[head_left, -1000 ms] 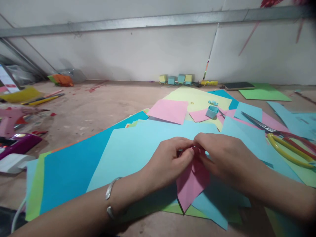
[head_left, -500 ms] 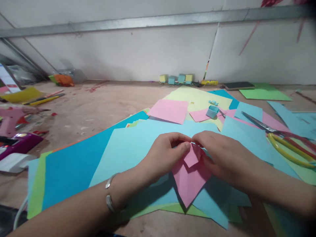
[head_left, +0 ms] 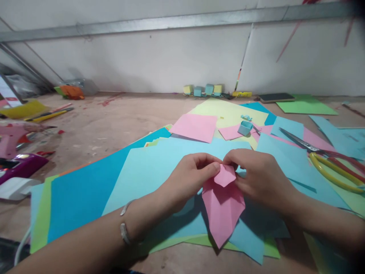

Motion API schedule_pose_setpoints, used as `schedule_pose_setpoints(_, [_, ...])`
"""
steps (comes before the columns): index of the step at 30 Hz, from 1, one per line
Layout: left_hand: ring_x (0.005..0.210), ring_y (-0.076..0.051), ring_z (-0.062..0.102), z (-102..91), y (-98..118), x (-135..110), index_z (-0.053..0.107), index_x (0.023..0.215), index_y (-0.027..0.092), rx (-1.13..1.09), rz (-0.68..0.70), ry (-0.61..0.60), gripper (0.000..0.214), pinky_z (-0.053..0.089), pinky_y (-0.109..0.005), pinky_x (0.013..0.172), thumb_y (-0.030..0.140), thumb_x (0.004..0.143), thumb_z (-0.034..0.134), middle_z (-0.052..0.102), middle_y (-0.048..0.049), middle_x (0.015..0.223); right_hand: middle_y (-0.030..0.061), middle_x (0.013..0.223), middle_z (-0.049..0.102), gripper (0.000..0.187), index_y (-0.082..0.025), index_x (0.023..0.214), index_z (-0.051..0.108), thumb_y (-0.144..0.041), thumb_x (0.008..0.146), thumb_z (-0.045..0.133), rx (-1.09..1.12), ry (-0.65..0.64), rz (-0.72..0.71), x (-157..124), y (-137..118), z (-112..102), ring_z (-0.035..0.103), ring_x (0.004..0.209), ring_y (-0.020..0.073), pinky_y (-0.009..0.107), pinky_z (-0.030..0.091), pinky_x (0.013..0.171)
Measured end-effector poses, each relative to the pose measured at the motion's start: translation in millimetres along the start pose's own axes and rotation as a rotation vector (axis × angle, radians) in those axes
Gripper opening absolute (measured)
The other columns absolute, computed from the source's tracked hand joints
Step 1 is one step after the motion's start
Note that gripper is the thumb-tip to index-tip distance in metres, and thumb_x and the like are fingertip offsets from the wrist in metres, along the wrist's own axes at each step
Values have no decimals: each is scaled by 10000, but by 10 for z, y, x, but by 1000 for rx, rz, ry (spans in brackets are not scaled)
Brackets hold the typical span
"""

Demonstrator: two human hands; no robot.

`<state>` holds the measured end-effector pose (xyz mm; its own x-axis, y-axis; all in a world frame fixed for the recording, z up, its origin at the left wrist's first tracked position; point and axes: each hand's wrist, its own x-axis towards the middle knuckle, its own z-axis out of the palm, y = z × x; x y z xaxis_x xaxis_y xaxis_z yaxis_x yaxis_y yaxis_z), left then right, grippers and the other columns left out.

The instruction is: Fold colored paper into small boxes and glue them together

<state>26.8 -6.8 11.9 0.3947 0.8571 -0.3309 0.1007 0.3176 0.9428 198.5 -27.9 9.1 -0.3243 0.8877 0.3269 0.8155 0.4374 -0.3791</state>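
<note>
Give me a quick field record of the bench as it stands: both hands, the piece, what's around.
left hand: pinches top flap of pink folded paper
right hand: pinches the same flap from the other side
paper pose: point toward the person, over light blue sheet
right of hands: scissors, yellow and red handles
behind: small blue paper box
far left: purple tool

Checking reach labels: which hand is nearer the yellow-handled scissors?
Right. The right hand lies just left of the scissors, apart from them; the left hand sits farther left, beyond the pink paper.
</note>
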Motion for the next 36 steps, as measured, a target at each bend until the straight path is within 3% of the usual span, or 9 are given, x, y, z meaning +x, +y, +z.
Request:
schedule_pose_setpoints(5, [657,-110,547,-24,27,1,669,731,156,-36,30,-24,163,418,-224,615,293,811,629,632,-10,724,3,745,661,138,-189,741,635,-104,747,527,237,45,45,47,-47,-48,559,681,139,250,394,607])
schedule_pose_setpoints(9, [749,-171,612,-55,23,-1,697,781,158,-69,79,-163,370,483,-290,700,481,871,543,681,-51,774,-13,739,665,144,-197,732,626,-99,757,524,314,27,128,64,-50,-65,562,650,125,236,409,582])
schedule_pose_setpoints(12, [797,-197,632,-68,39,-12,706,820,143,77,131,-204,301,499,-306,724,435,804,632,703,-63,815,-23,666,626,110,-196,691,586,-97,729,556,298,13,191,67,-44,-81,529,591,120,232,381,521])
schedule_pose_setpoints(18, [763,-164,640,-56,44,-18,700,793,156,481,210,18,167,491,-263,674,104,718,560,724,-36,823,-49,630,616,186,-201,654,586,-21,669,543,315,-139,176,65,-55,-103,502,578,99,206,370,521])
schedule_pose_setpoints(22, [692,-148,623,-64,3,-13,685,731,162,548,218,62,164,471,-248,627,88,699,543,716,-18,745,-37,733,667,184,-210,739,636,-55,717,540,292,-239,152,62,-65,-110,543,637,106,215,396,574])
schedule_pose_setpoints(27, [702,-154,632,-57,-13,-16,684,745,167,576,280,82,155,466,-246,611,114,746,538,716,-21,751,5,761,653,124,-199,835,623,-136,747,561,122,-239,183,41,-77,-105,543,659,139,238,364,555])
schedule_pose_setpoints(29, [743,-164,634,-46,-15,-21,688,755,177,612,327,107,167,471,-259,637,113,760,533,717,-22,784,8,701,622,43,-192,788,605,-190,764,569,41,-248,198,41,-84,-91,511,615,141,245,329,529])
schedule_pose_setpoints(32, [768,-170,628,-30,-22,-30,688,762,186,662,374,133,188,463,-264,645,81,741,534,716,-21,805,-9,585,544,152,-190,628,532,-181,779,540,-54,-250,165,52,-83,-63,429,533,119,250,265,499])
schedule_pose_setpoints(36, [729,-166,631,-25,-24,-35,680,732,184,683,302,93,218,448,-260,630,37,685,526,716,-9,758,-30,530,480,224,-186,555,456,-134,755,542,-88,-263,108,62,-57,-41,368,495,100,252,215,486])
